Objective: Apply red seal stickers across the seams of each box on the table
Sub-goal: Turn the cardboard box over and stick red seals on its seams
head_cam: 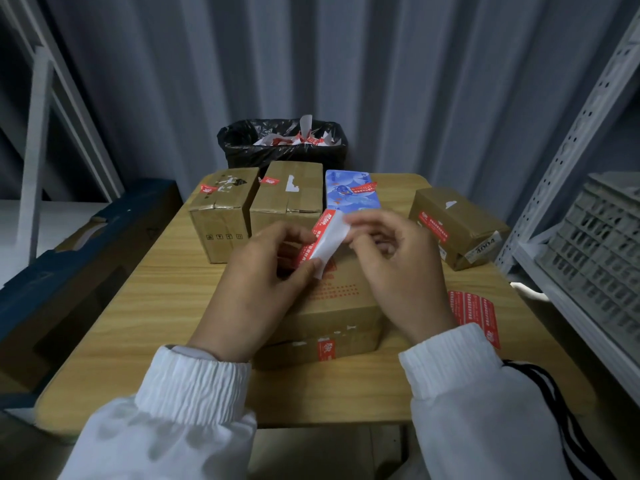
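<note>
A red seal sticker with its white backing (327,242) is held above a brown cardboard box (341,304) in the middle of the wooden table (156,306). My left hand (258,282) pinches the sticker's lower end. My right hand (394,268) pinches its upper end, and the white backing curls between the two hands. A red seal shows on the box's near face. More red stickers (476,313) lie on the table to the right of my right wrist.
At the back stand two brown boxes (221,213) (287,195) with red seals and a blue box (351,194). Another sealed brown box (457,226) lies at the right. A black-lined bin (282,143) with sticker scraps sits behind the table. Grey metal shelving (588,216) stands at the right.
</note>
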